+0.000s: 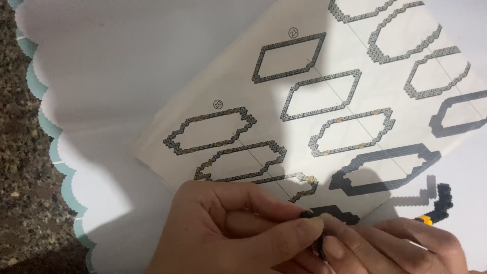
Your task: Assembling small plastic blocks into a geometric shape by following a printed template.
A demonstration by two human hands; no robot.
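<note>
Table: white sheet with a scalloped teal edge point(61, 152) covers the table point(127, 61); speckled dark stone floor or counter point(20, 127) shows at the far left, which of the two I cannot tell.
Instruction sheet: large pale building-instruction sheet point(324, 101) lies tilted across the table, printed with numbered outlines of ring-shaped brick layers in grey and black.
Left hand: left hand point(238, 228) sits at the bottom edge over the sheet's lower corner, fingers point(299, 231) curled in, thumb and forefinger pressed together on a small black piece.
Right hand: right hand point(395, 243) comes in from the lower right, its fingertips meeting the left hand's at the same piece; both hands pinch it between them.
Loose assembly: a curved strip of black micro-bricks with an orange piece point(439, 205) rests on the table just beside the right hand, apart from it.
Held piece: tiny black micro-brick cluster point(312, 215), mostly hidden by the fingertips, held just above the sheet's near edge.
Handling: judged very light and rigid, but small and smooth, so likely slippery and easy to drop; press-fit joints probably pop apart under a twist. Best held by fingertip pinch on opposite side faces, close to the joint.
</note>
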